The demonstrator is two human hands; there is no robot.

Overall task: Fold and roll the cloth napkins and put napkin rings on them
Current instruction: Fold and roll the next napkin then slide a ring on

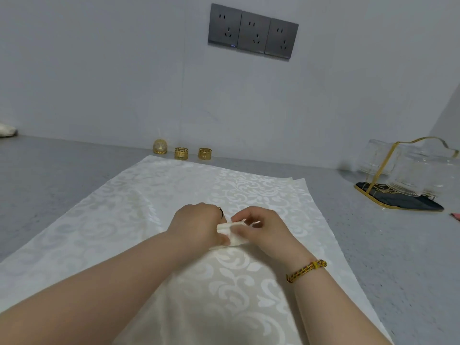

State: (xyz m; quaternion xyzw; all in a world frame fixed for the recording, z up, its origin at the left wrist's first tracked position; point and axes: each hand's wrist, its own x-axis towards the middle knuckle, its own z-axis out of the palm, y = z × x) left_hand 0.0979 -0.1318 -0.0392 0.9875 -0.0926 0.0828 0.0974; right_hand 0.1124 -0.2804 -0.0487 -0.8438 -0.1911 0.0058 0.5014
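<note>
A small white folded napkin [232, 234] lies at the middle of a larger cream damask cloth [139, 215] spread on the grey counter. My left hand [196, 224] and my right hand [263, 229] both pinch the folded napkin from either side, fingers closed on it. Much of the napkin is hidden under my fingers. Three gold napkin rings stand at the back by the wall: a domed one [160, 146] and two flat banded ones [181, 153] [204, 153]. They are well beyond both hands.
A gold-wire rack with upturned clear glasses [408, 175] on a dark tray [403, 202] stands at the right. A wall with three dark sockets [252, 31] rises behind. A pale object [7, 130] sits at the far left edge.
</note>
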